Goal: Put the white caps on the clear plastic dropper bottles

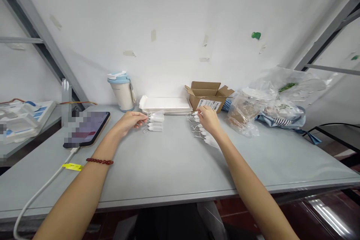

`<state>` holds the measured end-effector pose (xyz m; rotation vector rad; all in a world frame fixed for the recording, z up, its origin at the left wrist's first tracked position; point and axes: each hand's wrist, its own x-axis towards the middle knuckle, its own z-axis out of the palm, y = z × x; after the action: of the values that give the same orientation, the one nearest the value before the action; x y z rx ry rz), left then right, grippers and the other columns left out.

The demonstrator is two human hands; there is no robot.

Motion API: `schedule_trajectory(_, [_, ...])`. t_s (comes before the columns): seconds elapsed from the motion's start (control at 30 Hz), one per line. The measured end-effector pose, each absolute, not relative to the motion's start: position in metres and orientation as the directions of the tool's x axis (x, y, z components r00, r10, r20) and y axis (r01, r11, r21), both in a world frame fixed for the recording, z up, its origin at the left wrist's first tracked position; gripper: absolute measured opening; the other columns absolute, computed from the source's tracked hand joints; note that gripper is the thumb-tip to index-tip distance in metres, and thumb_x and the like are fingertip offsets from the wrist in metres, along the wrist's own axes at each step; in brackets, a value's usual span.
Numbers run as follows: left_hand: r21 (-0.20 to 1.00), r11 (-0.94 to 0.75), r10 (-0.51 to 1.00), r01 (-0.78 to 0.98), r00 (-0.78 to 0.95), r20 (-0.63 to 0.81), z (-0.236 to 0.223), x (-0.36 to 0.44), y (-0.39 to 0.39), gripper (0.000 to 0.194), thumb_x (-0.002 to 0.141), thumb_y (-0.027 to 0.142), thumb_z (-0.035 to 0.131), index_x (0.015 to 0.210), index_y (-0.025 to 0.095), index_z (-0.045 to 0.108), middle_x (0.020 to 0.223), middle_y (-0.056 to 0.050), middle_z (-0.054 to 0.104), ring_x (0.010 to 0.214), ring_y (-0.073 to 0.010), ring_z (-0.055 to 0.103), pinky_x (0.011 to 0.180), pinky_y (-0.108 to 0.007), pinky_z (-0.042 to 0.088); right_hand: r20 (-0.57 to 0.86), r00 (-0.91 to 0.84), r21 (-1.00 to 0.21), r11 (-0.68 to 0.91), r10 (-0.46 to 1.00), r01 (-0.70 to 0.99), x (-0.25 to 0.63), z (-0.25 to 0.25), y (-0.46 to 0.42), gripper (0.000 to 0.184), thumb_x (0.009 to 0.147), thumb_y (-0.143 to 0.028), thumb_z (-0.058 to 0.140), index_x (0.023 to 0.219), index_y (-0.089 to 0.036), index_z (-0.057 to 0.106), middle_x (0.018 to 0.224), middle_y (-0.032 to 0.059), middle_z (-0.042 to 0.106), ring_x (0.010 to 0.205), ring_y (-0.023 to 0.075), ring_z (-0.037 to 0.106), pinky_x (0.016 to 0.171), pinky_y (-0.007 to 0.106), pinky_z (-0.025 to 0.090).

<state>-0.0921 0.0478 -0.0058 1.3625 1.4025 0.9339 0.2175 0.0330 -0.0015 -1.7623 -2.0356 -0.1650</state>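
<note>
My left hand [131, 120] is closed in a pinch at the string end of the far item in a short column of small white string tags [155, 128]. They lie flat, one below another, loops pointing left. My right hand [208, 120] reaches to the far end of a longer column of similar white string tags [209, 141], its fingertips pinched at a tag there. The hand and forearm hide part of this column. Just beyond both columns lies a stack of flat white pieces [168, 104] against the wall.
An open cardboard box [208, 95] stands behind my right hand. To its right are plastic bags [246, 110] and a blue cloth bag [298, 118]. A tumbler [123, 92] stands at the back left, near a phone [88, 129] on a white cable [42, 191].
</note>
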Motion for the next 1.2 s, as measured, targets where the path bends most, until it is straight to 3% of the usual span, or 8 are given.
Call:
schedule_trajectory(0.17, [0.937, 0.118, 0.989, 0.329, 0.046, -0.140, -0.013, -0.096, 0.051, 0.031, 0.053, 0.039, 0.076, 0.068, 0.013, 0.069, 0.072, -0.006, 0.064, 0.056, -0.0107, 0.048, 0.046, -0.022, 0.032, 0.303, -0.039, -0.102, 0.073, 0.952, 0.992, 0.228, -0.005, 0.035, 0.030, 0.085, -0.008, 0.043, 0.106, -0.016, 0.062, 0.109, 0.0139, 0.063, 0.106, 0.0261, 0.051, 0.079, 0.033, 0.037])
schedule_trajectory(0.33, [0.932, 0.107, 0.991, 0.347, 0.034, -0.126, -0.014, -0.096, 0.052, 0.037, 0.054, 0.041, 0.075, 0.077, 0.013, 0.067, 0.073, -0.006, 0.065, 0.056, -0.0112, 0.048, 0.045, -0.022, 0.033, 0.312, -0.007, -0.104, 0.042, 0.950, 0.994, 0.234, -0.011, 0.039, 0.033, 0.085, -0.008, 0.043, 0.112, -0.017, 0.061, 0.114, 0.0147, 0.061, 0.110, 0.0278, 0.050, 0.081, 0.036, 0.039])
schedule_trajectory(0.53, [0.928, 0.109, 0.991, 0.356, -0.116, -0.072, -0.009, -0.086, 0.048, 0.049, 0.052, 0.033, 0.076, 0.094, 0.014, 0.060, 0.057, 0.001, 0.057, 0.049, -0.0113, 0.048, 0.043, -0.023, 0.033, 0.359, 0.020, -0.246, 0.074, 0.933, 0.966, 0.235, -0.016, 0.045, 0.036, 0.084, -0.010, 0.044, 0.116, -0.018, 0.059, 0.120, 0.0123, 0.060, 0.113, 0.0260, 0.050, 0.086, 0.037, 0.040])
schedule_trajectory(0.77, [0.939, 0.048, 0.994, 0.342, -0.105, -0.013, -0.004, -0.076, 0.043, 0.044, 0.053, 0.031, 0.074, 0.091, 0.015, 0.060, 0.055, 0.003, 0.055, 0.048, -0.0114, 0.048, 0.043, -0.023, 0.032, 0.363, 0.116, -0.355, 0.022, 0.925, 0.935, 0.249, -0.022, 0.065, 0.039, 0.081, -0.015, 0.048, 0.118, -0.020, 0.059, 0.120, 0.0151, 0.059, 0.110, 0.0312, 0.052, 0.084, 0.042, 0.041])
schedule_trajectory(0.97, [0.944, 0.057, 0.988, 0.325, -0.156, -0.006, -0.004, -0.076, 0.043, 0.040, 0.051, 0.028, 0.074, 0.087, 0.015, 0.059, 0.054, 0.003, 0.056, 0.047, -0.0118, 0.048, 0.043, -0.023, 0.031, 0.266, 0.178, -0.532, -0.010, 0.947, 0.847, 0.265, -0.033, 0.083, 0.039, 0.075, -0.025, 0.057, 0.112, -0.013, 0.063, 0.095, 0.0127, 0.069, 0.087, 0.0240, 0.063, 0.075, 0.032, 0.046])
schedule_trajectory(1.2, [0.950, 0.055, 0.984, 0.307, -0.177, 0.000, -0.002, -0.074, 0.042, 0.036, 0.055, 0.026, 0.071, 0.086, 0.015, 0.058, 0.052, 0.004, 0.053, 0.046, -0.0120, 0.046, 0.043, -0.023, 0.030, 0.255, 0.172, -0.673, 0.047, 0.951, 0.738, 0.269, -0.032, 0.082, 0.032, 0.070, -0.019, 0.056, 0.099, -0.013, 0.069, 0.075, 0.0050, 0.069, 0.075, 0.0189, 0.063, 0.076, 0.031, 0.046])
